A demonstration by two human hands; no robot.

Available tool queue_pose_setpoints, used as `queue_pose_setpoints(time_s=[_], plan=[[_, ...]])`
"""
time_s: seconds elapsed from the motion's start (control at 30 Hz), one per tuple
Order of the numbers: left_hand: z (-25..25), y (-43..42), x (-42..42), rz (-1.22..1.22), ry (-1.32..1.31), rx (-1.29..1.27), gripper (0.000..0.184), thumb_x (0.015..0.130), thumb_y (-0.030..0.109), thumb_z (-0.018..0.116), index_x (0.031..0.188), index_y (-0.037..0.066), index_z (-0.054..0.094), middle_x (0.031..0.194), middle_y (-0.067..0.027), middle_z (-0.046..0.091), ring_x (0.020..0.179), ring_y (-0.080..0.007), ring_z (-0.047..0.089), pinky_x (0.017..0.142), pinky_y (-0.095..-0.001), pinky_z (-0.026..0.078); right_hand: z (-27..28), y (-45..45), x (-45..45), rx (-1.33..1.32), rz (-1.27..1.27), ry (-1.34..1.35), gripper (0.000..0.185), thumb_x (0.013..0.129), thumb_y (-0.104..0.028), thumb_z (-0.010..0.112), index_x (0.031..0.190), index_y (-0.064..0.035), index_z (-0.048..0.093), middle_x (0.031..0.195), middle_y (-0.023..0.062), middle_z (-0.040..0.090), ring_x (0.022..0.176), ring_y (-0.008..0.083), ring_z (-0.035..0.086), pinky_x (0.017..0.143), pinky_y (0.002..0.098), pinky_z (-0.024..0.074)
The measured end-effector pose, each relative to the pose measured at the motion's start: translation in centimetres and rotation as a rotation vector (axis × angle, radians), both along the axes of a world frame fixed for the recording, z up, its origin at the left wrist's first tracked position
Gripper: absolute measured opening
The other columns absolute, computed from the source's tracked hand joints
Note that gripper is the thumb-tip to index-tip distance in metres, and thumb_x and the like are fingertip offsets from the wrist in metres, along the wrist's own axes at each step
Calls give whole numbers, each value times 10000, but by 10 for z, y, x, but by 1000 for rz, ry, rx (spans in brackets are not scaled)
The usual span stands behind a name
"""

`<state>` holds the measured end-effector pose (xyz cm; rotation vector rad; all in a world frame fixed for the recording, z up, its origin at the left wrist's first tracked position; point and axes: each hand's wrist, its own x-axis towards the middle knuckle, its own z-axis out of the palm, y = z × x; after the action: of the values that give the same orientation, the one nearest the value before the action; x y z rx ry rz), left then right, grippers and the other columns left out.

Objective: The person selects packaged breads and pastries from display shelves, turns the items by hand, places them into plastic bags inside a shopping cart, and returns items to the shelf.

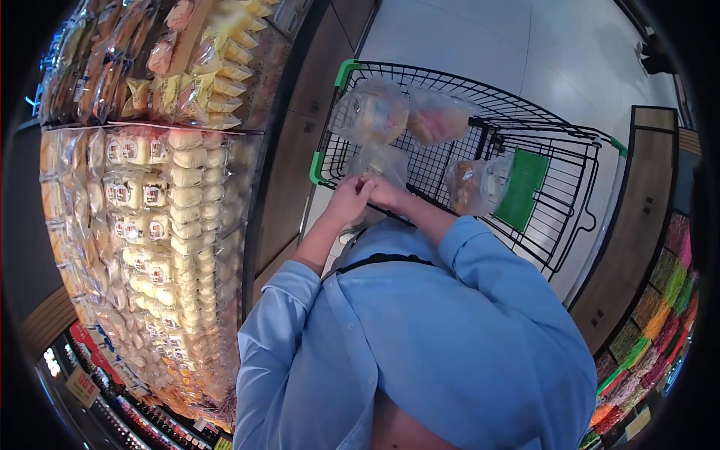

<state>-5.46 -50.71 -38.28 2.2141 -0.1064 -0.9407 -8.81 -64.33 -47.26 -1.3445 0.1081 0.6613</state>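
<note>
My left hand (350,200) and my right hand (386,194) meet at the near rim of a black wire shopping cart (442,166). Their fingers are pinched together on a clear plastic bag (381,160), with something pale yellow inside. The exact grip is partly hidden by the knuckles. Farther back in the cart lie two more clear bags, a left one (379,112) and a right one (439,124), with packaged food in them. Toward the cart's green panel (523,189) rests a bag with brown items (466,186).
On the left, a tall display (187,202) is stacked with wrapped buns and snacks, close beside the cart. A wooden-sided shelf unit (626,217) stands at the right, with colourful goods (667,300) beyond it. Pale floor tiles (457,34) stretch out behind the cart.
</note>
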Motion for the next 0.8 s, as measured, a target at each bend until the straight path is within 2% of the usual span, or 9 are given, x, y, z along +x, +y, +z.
queue_pose_setpoints(time_s=[0.07, 0.13, 0.17, 0.2, 0.23, 0.3, 0.33, 0.5, 0.8], plan=[[-8, 7, 0, -35, -17, 71, 485, 993, 306, 583, 1316, -55, 562, 1280, -228, 612, 1198, -314, 599, 949, -364, 512, -17, 0, 1, -17, -53, 33, 240, 932, -60, 511, 1088, -46, 693, 1044, 65, 706, 965, 179, 641, 879, 349, 509], [4, 7, -4, -26, -152, 76, 475, 992, 286, 586, 1321, -55, 555, 1335, -236, 573, 1211, -318, 589, 934, -367, 517, -44, -6, 6, -39, -100, 60, 239, 929, -49, 501, 1051, -48, 706, 1027, 58, 715, 954, 182, 644, 866, 356, 515], [7, 7, -7, -23, -154, 78, 475, 992, 286, 586, 1321, -55, 555, 1335, -236, 573, 1211, -318, 589, 934, -367, 517, -57, -11, 10, -167, -133, -41, 237, 919, -85, 519, 1065, -34, 698, 999, 64, 705, 954, 188, 651, 873, 349, 514], [8, 5, -12, -14, -184, -17, 476, 992, 276, 583, 1333, -54, 546, 1344, -241, 564, 1231, -324, 574, 965, -369, 499, -64, -15, 15, -294, -165, -144, 251, 909, -121, 537, 1080, -19, 690, 971, 71, 696, 954, 194, 657, 881, 341, 513], [9, 4, -17, -4, -215, -112, 477, 993, 266, 580, 1345, -53, 537, 1354, -245, 554, 1251, -330, 559, 997, -372, 481, -50, -21, 23, -291, -159, -148, 251, 909, -121, 537, 1080, -19, 690, 971, 71, 696, 954, 194, 657, 881, 341, 513], [36, -7, -21, -20, -193, -170, 479, 994, 256, 575, 1362, -47, 525, 1373, -240, 541, 1277, -339, 538, 1033, -376, 453, -3, -36, 42, -858, 399, -214, 274, 899, -139, 545, 1097, -4, 678, 950, 92, 699, 904, 194, 681, 846, 332, 530], [52, -13, -21, -40, -167, -231, 481, 995, 245, 569, 1378, -40, 513, 1392, -235, 528, 1302, -348, 516, 1069, -379, 426, -1, -38, 44, -942, 528, -237, 275, 899, -139, 545, 1098, -4, 677, 951, 93, 699, 904, 195, 681, 845, 332, 530], [98, -20, -24, -147, -201, -305, 467, 988, 202, 556, 1393, -26, 505, 1424, -222, 512, 1335, -364, 486, 1112, -388, 385, -27, -45, 27, -892, 569, -171, 278, 897, -138, 544, 1107, -7, 671, 961, 94, 695, 908, 197, 680, 841, 336, 531], [122, -19, -38, -217, -157, -447, 439, 962, 146, 517, 1361, -37, 537, 1399, -238, 535, 1304, -383, 510, 1093, -402, 413, -44, -94, -33, -912, 637, 29, 286, 894, -137, 544, 1123, -11, 660, 978, 95, 689, 915, 202, 680, 833, 342, 533]])
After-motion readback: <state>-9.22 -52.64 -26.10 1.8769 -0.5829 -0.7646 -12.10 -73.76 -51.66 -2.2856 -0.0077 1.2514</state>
